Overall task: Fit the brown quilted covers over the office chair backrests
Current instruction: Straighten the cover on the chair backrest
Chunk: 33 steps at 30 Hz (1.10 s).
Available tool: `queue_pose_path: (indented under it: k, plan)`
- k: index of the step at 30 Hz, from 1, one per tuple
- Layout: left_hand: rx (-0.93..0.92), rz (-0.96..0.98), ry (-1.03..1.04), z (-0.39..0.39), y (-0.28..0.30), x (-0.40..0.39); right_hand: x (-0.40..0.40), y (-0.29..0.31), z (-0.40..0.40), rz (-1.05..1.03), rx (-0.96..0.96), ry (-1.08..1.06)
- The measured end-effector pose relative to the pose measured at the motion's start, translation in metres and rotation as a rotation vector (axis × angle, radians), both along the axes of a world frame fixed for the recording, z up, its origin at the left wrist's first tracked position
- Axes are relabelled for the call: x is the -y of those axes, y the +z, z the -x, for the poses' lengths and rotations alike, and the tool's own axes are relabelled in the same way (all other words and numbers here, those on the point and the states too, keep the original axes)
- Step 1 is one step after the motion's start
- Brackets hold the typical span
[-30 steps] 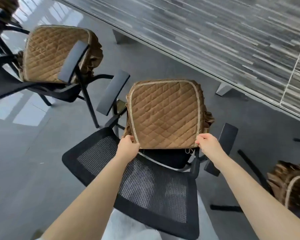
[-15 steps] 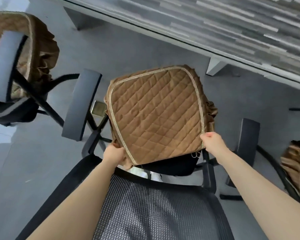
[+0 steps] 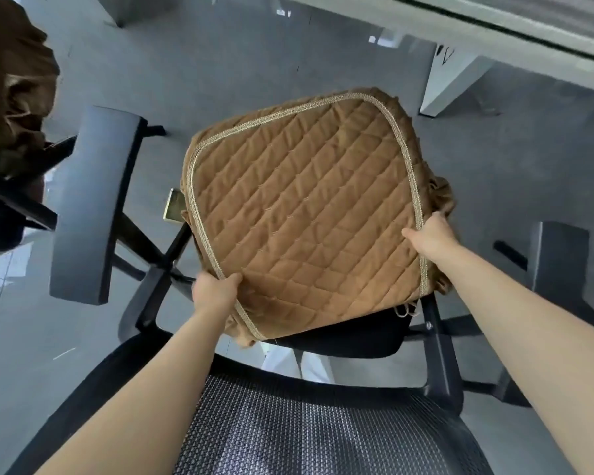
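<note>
Nearest you, the black mesh backrest (image 3: pixel 323 426) is filling the bottom of the view, and both of your forearms are reaching over its top rim. Your left hand (image 3: pixel 215 292) is gripping the near-left corner of the brown quilted cover (image 3: pixel 302 214), fingers curled over the tan braided trim. Your right hand (image 3: pixel 432 234) is pinching the cover's right edge, with gathered skirt fabric bunching just beyond it. The cover is lying tilted over the chair's seat, and the black seat cushion (image 3: pixel 350 337) is showing beneath its near edge; a loose tie cord (image 3: pixel 407 309) is dangling at the near-right corner. The left armrest (image 3: pixel 93 204) is standing just beside the cover's left edge, and the right armrest (image 3: pixel 556 255) is sitting past your right forearm. At far left, a second chair (image 3: pixel 11 97) wearing brown fabric is partly entering the frame. Beyond lies the grey floor (image 3: pixel 220 63), and the pale tabletop (image 3: pixel 528 25) on its white leg (image 3: pixel 450 84) is crossing the upper right corner.
</note>
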State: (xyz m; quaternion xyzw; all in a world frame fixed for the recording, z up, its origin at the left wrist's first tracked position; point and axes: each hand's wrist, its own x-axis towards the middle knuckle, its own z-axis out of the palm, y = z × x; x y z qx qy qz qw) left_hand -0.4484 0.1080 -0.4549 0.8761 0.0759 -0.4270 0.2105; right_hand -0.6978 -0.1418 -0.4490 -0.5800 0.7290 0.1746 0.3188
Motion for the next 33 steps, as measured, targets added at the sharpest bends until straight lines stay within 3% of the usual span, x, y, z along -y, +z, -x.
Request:
queue_pose_path:
  k: [3,7,12,16,20,25,29,33]
  plan:
    - [0.094,0.037,0.015,-0.010,0.006,0.003,0.003,0.002,0.003,-0.038,0.007,-0.031]
    - [0.211,0.104,0.024,-0.026,0.023,0.008,-0.012,0.014,0.011,0.063,0.043,0.017]
    - [0.314,0.059,-0.169,-0.019,0.039,0.008,-0.067,0.031,0.025,0.123,0.011,0.014]
    - [0.297,-0.054,-0.297,-0.009,0.034,-0.003,-0.114,0.022,0.038,-0.021,-0.013,-0.061]
    - [0.166,-0.177,-0.391,-0.003,0.023,-0.018,-0.137,0.016,0.044,-0.032,-0.090,-0.033]
    - [0.096,-0.186,-0.415,-0.012,0.018,-0.011,-0.108,0.016,0.035,-0.278,-0.035,-0.023]
    - [0.163,-0.129,-0.510,-0.029,0.014,0.013,-0.058,0.018,0.022,-0.135,-0.024,0.007]
    - [0.207,-0.064,-0.535,-0.060,0.005,0.045,-0.002,0.010,0.003,-0.002,0.059,-0.111]
